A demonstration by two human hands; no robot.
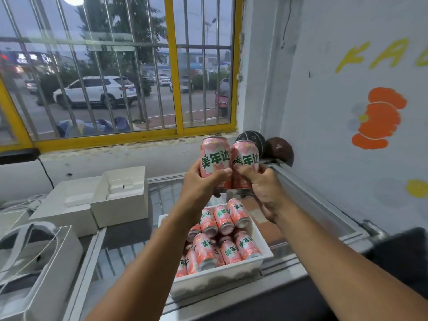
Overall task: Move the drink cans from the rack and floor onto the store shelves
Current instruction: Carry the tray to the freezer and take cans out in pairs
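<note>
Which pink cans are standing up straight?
Only two: the left can, gripped by the left hand, and the right can, gripped by the right hand. The other cans lie on their sides in the white tub.

Small street-side shop corner: a white tub (222,278) of identical pink drink cans (246,245) is sitting as stock on a glass-lidded chest freezer (324,205) near right, white boxes (120,195) are lying left, and a far barred window (176,66) is facing parked cars (95,91).
</note>
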